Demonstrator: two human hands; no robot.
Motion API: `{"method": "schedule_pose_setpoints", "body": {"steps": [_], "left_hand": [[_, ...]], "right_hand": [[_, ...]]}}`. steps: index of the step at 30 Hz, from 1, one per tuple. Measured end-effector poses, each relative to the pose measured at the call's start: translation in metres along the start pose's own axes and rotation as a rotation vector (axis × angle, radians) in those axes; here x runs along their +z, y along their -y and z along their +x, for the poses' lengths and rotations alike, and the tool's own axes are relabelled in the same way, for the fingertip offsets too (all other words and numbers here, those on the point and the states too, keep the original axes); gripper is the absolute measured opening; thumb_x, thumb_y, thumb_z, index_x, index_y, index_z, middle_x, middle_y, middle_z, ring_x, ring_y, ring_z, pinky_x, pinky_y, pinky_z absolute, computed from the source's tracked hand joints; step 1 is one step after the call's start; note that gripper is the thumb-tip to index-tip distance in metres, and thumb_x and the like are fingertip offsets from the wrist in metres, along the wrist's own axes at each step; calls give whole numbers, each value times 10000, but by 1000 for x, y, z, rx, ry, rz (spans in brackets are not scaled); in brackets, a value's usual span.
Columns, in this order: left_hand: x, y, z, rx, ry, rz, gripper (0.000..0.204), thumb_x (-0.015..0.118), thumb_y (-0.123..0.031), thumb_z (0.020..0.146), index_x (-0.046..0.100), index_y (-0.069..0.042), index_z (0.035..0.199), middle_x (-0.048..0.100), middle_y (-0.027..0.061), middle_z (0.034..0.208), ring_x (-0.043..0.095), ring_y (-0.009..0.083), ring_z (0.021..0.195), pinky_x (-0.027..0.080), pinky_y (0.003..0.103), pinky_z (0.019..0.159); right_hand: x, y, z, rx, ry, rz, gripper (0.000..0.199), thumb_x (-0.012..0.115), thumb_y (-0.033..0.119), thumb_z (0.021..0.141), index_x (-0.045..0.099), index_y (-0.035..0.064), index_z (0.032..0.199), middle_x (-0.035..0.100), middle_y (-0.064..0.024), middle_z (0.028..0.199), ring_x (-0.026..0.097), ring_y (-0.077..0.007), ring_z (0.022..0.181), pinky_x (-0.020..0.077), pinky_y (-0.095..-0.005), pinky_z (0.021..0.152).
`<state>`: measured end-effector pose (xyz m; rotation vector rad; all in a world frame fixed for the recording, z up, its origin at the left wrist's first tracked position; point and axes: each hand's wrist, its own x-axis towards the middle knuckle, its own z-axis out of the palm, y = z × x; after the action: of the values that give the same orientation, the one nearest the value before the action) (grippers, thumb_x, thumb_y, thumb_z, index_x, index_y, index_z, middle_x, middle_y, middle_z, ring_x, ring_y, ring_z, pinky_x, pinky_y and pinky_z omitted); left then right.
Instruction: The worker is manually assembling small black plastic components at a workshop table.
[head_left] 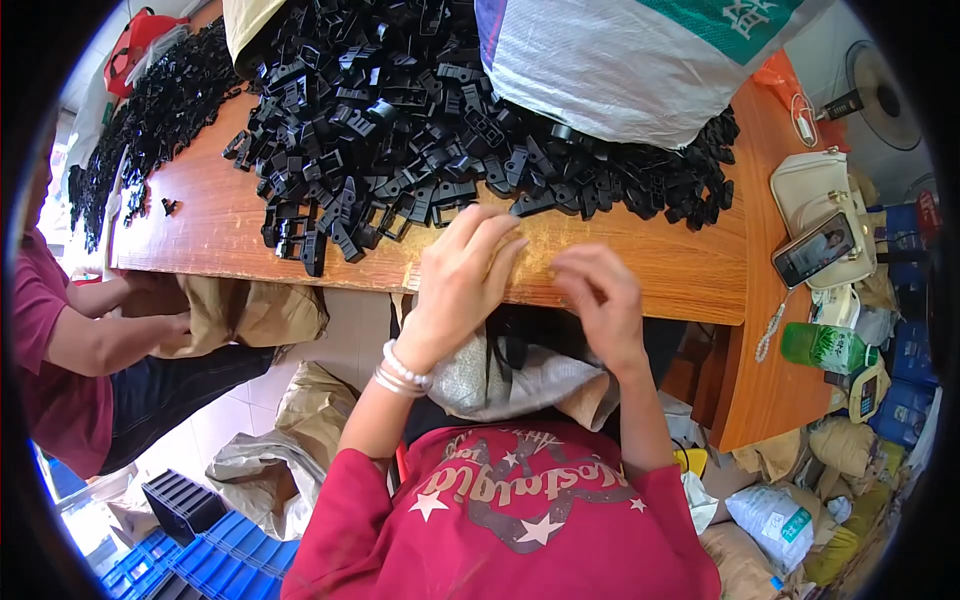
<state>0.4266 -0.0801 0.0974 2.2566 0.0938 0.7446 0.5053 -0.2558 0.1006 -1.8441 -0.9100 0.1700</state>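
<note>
"Where are the black parts (400, 150)?"

"In a loose heap at twelve o'clock, on the brown desk (690, 275), its near fringe just beyond the left hand (462, 265)."

"How would one handle?"

"Light and stiff, I'd judge, hard plastic and perhaps slick. I'd pinch a piece by the sides of its solid body; the thin open frames look likelier to snag or snap."

"And the hands?"

"Apart from each other. The left has its fingers bent over the front edge; the right hand (608, 300), toward four o'clock, is curled and blurred. I can't tell whether either grips anything."

"Round about?"

"Pale sacking (465, 380) in the lap at six, a white sack (610, 85) over the heap at one. A phone (815, 250) leans on a cream bag (805, 180) at two, with a green bottle (825, 346) past three. At nine, a co-worker (60, 350) handles a brown sack (265, 310)."
</note>
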Motion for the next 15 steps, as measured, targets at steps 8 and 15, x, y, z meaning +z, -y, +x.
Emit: {"method": "schedule_pose_setpoints", "body": {"steps": [8, 15], "left_hand": [[35, 8, 10, 57, 157, 269, 230, 605, -30, 773, 580, -44, 1001, 534, 117, 880, 592, 281, 776, 490, 377, 603], [43, -5, -2, 163, 155, 18, 198, 619, -26, 773, 607, -49, 969, 541, 101, 856, 580, 288, 765, 489, 387, 623]], "right_hand": [[-7, -66, 61, 52, -484, -748, 391, 567, 228, 924, 545, 120, 1299, 426, -163, 1390, 317, -375, 1332, 240, -574, 1050], [0, -55, 58, -157, -374, -603, 266, 675, 208, 824, 635, 123, 1072, 541, -82, 1145, 466, -323, 1095, 317, -461, 978]]}}
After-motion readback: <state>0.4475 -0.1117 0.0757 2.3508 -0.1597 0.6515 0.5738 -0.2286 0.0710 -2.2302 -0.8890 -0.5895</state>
